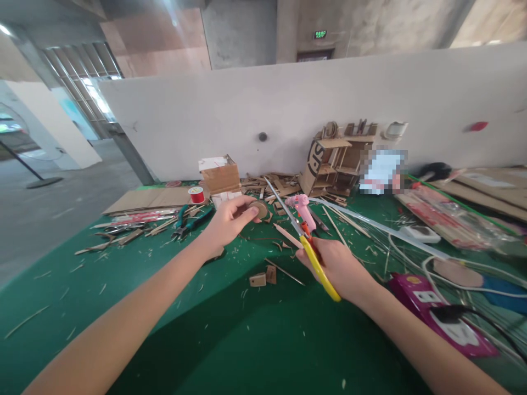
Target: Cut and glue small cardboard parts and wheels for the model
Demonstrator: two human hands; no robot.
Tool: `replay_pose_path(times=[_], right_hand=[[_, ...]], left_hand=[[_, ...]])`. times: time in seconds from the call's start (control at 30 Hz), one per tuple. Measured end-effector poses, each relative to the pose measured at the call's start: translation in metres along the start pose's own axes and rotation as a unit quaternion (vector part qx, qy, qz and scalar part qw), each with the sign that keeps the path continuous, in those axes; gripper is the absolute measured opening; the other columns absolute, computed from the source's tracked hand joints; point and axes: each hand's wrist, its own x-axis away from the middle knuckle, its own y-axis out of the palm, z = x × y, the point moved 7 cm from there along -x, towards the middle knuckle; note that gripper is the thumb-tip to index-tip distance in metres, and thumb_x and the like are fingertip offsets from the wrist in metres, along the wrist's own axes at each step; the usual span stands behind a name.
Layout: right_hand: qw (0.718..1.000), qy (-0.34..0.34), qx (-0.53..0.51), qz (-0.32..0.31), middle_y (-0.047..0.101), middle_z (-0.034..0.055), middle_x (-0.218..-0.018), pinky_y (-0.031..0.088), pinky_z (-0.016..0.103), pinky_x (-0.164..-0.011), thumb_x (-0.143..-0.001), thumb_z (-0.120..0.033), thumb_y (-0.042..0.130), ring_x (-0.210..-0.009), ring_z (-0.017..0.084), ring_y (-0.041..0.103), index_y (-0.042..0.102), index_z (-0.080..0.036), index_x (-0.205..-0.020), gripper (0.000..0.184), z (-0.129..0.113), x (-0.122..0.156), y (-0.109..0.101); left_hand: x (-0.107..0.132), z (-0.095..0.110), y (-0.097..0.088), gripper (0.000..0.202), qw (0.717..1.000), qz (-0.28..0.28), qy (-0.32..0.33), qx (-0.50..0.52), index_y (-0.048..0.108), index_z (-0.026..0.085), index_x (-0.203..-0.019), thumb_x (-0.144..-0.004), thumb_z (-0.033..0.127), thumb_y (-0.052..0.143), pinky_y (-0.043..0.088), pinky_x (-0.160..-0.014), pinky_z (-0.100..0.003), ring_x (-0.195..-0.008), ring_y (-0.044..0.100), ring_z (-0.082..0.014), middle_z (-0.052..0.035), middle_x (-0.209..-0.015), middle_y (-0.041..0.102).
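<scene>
My left hand (230,222) is closed, fingers and thumb pinching a small round cardboard piece (258,209). In my right hand (335,260) I hold scissors (315,258) with yellow handles, their blades pointing up and away to the left. A thin reddish line, perhaps thread, runs over the table between both hands. A pink hot glue gun (303,207) lies just behind the scissors. Two small brown cardboard pieces (258,280) and a thin stick (285,271) rest on the table in front of my hands.
On the green table (247,340) lie scattered shavings. Left are a red thread spool (196,195), teal-handled pliers (187,219) and a cardboard box (220,174). A cardboard shelf model (329,164) stands behind. At right are a purple power strip (442,315), cables and flat cardboard (489,184).
</scene>
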Motion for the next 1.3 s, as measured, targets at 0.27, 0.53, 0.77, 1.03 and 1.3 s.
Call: replay_pose_path(times=[0.27, 0.53, 0.77, 1.03, 1.3], right_hand=[[0.998, -0.054, 0.013, -0.013, 0.062, 0.0087, -0.086, 0.043, 0.034, -0.066, -0.092, -0.064, 0.034, -0.076, 0.025, 0.060, 0.043, -0.022, -0.084, 0.044, -0.007, 0.004, 0.003], [0.997, -0.045, 0.054, -0.013, 0.064, 0.0110, -0.094, 0.045, 0.036, -0.072, -0.094, -0.060, 0.034, -0.087, 0.028, 0.063, 0.046, -0.021, -0.086, 0.042, -0.007, 0.003, 0.003], [0.994, -0.033, 0.101, -0.013, 0.066, 0.0105, -0.090, 0.044, 0.036, -0.066, -0.094, -0.060, 0.034, -0.081, 0.028, 0.065, 0.048, -0.021, -0.082, 0.043, -0.003, -0.002, 0.007], [0.992, -0.012, 0.124, 0.017, 0.066, 0.0097, -0.077, 0.039, 0.033, -0.058, -0.092, -0.061, 0.038, -0.070, 0.027, 0.065, 0.046, -0.023, -0.070, 0.045, 0.001, -0.003, 0.002], [0.959, 0.054, -0.276, 0.027, 0.066, 0.0066, -0.072, 0.041, 0.028, -0.044, -0.083, -0.058, 0.056, -0.059, 0.021, 0.062, 0.059, -0.021, -0.083, 0.037, 0.006, -0.007, 0.016]], left_hand=[[-0.001, 0.008, -0.004, 0.026, 0.997, -0.001, 0.009, -0.078, 0.062, 0.014, -0.099, -0.087, 0.036, 0.059, 0.055, -0.074, -0.032, -0.077, 0.064, -0.0165, -0.0044, -0.085, 0.062], [-0.001, 0.029, -0.007, 0.016, 0.969, -0.016, 0.070, -0.238, 0.065, 0.017, -0.093, -0.090, 0.028, 0.054, 0.047, -0.062, -0.026, -0.075, 0.060, -0.0154, -0.0040, -0.086, 0.066], [-0.001, 0.028, -0.008, 0.016, 0.971, -0.035, 0.076, -0.223, 0.064, 0.017, -0.092, -0.091, 0.029, 0.053, 0.046, -0.064, -0.027, -0.075, 0.058, -0.0146, -0.0031, -0.085, 0.061], [-0.002, 0.026, -0.011, 0.020, 0.976, -0.036, 0.062, -0.205, 0.064, 0.017, -0.093, -0.090, 0.034, 0.055, 0.048, -0.066, -0.028, -0.080, 0.061, -0.0166, -0.0057, -0.091, 0.064], [0.003, 0.004, 0.011, 0.025, 0.998, 0.013, -0.012, 0.056, 0.066, 0.017, -0.096, -0.086, 0.040, 0.062, 0.051, -0.073, -0.029, -0.075, 0.062, -0.0145, -0.0040, -0.088, 0.066]])
